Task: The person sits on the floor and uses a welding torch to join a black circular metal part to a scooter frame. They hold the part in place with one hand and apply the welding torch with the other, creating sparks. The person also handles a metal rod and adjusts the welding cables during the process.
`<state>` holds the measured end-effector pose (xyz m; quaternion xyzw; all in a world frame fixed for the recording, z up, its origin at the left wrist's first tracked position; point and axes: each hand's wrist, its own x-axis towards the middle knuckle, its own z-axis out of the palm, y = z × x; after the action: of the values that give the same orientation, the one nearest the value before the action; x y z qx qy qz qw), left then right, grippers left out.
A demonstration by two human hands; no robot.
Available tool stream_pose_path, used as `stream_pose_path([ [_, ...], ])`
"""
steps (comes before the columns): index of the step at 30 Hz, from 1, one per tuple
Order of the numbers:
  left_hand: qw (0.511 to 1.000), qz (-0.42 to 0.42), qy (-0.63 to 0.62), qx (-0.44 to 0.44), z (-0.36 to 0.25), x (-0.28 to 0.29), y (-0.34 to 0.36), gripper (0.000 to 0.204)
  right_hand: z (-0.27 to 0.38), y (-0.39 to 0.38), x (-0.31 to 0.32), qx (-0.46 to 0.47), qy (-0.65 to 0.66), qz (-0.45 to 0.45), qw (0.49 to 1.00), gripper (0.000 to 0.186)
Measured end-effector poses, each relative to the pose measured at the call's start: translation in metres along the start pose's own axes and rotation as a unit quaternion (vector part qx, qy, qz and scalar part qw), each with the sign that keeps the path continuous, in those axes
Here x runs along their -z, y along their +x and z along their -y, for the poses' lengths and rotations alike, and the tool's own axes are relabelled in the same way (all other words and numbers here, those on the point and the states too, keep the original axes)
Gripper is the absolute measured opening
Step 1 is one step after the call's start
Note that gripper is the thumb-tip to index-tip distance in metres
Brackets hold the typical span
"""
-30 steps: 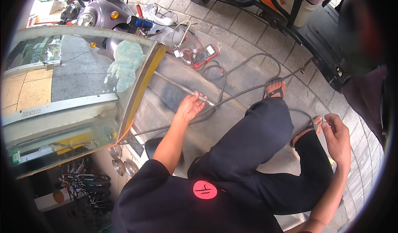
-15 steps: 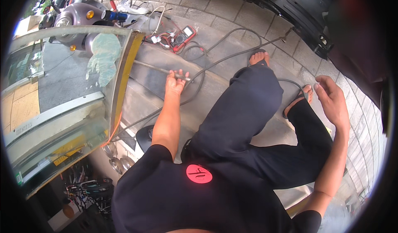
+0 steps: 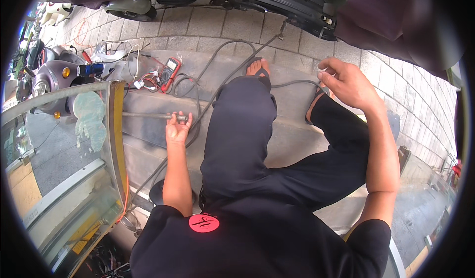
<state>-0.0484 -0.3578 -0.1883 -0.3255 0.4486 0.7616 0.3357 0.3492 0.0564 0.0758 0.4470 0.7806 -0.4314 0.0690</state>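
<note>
Crossing left grip (image 3: 176, 130): grey rod (image 3: 148, 115)

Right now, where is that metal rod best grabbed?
Probably near its right end, where the left hand holds it, coming from the near side with fingers crosswise: the metal rod is slender, its other end lost at the yellow edge.

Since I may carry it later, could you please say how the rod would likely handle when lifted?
The rod is probably stiff, since it looks straight and metallic. Slim and seemingly round, it may roll if laid down. Held near its visible end by the left hand, it could feel end-heavy.
</note>
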Motion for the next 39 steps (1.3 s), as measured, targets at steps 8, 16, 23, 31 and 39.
stream_pose_path([
  [8, 0.932, 0.351, -0.061, 0.066, 0.0, -0.129, -0.162, 0.02, 0.001, 0.007, 0.004, -0.037, -0.037, 0.012, 0.999, 0.041],
  [16, 0.836, 0.497, -0.166, 0.161, 0.077, -0.203, -0.301, 0.014, 0.033, 0.003, -0.026, 0.116, 0.012, -0.049, 0.992, 0.04],
  [23, 0.725, 0.615, -0.132, 0.283, 0.111, -0.221, -0.441, 0.029, 0.076, -0.042, -0.034, 0.212, 0.09, -0.046, 0.972, 0.046],
  [31, 0.63, 0.646, -0.093, 0.42, 0.147, -0.241, -0.551, 0.026, 0.113, -0.109, -0.043, 0.448, 0.18, -0.136, 0.865, 0.069],
  [39, 0.566, 0.661, 0.019, 0.492, 0.16, -0.247, -0.561, 0.033, 0.101, -0.138, -0.029, 0.536, 0.417, -0.316, 0.662, 0.043],
])
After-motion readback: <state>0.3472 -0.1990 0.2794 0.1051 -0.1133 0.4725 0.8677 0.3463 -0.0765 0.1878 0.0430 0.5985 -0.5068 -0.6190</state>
